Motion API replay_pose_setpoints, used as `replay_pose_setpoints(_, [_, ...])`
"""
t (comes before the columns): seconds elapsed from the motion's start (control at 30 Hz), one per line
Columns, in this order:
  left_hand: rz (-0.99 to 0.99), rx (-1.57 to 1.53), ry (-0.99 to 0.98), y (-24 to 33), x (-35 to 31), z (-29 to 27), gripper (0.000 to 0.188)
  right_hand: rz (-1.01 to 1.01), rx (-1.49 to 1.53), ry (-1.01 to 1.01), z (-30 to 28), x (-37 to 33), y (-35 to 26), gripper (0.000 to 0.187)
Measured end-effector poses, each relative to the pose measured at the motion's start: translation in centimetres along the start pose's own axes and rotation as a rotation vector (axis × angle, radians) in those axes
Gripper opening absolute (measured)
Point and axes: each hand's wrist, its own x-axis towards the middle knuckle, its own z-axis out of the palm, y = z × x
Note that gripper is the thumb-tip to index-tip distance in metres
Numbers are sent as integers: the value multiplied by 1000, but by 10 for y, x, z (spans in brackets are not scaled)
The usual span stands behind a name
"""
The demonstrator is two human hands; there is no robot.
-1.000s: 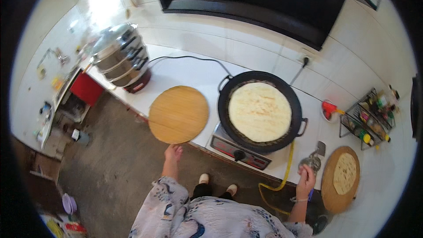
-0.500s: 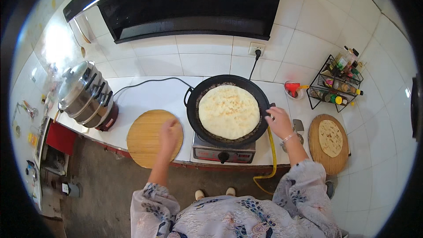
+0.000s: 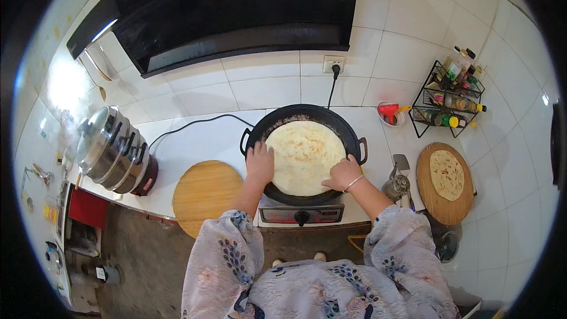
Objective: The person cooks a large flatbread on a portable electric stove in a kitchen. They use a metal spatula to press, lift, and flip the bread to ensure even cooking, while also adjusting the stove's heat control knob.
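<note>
A round, pale flatbread (image 3: 304, 156) with light brown patches lies in a black two-handled pan (image 3: 333, 119) on a silver countertop stove (image 3: 328, 214). My left hand (image 3: 260, 164) reaches over the pan's left rim, its fingers stretched out and somewhat apart at the bread's left edge. At the lower right edge of the bread, my right hand (image 3: 345, 173) has its thumb and curled fingers closed on the edge; the fingers' undersides are hidden. A bare round wooden board (image 3: 207, 198) lies to the left of the pan.
On the right, a browned flatbread (image 3: 446, 175) rests on another wooden board (image 3: 428, 201), beside a metal spatula (image 3: 401, 164). Behind it stand a bowl (image 3: 391, 114) and a spice rack (image 3: 447, 100). A stacked steamer (image 3: 112, 150) occupies the left. A range hood (image 3: 236, 9) overhangs the counter.
My left hand has moved from above the bare board to the bread's left edge. My right hand has moved inward from the pan's right handle onto the bread's edge. The view has shifted slightly.
</note>
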Motion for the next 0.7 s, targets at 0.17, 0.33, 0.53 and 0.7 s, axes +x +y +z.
replay_pose_setpoints(0.17, [-60, -139, -10, -13, -4, -16, 38, -56, 84, 371, 7, 4, 12, 57])
replay_pose_setpoints(0.33, [10, -88, -329, 26, -10, -24, 27, -21, 37, 364, 25, 37, 24, 66])
replay_pose_setpoints(0.53, [-66, -43, 73, 11, -2, 7, 28, 39, -2, 164, -1, 1, -17, 51])
replay_pose_setpoints(0.7, [-69, -108, 162, 7, -16, -20, 23, -42, 135, 560, 0, -26, -1, 36])
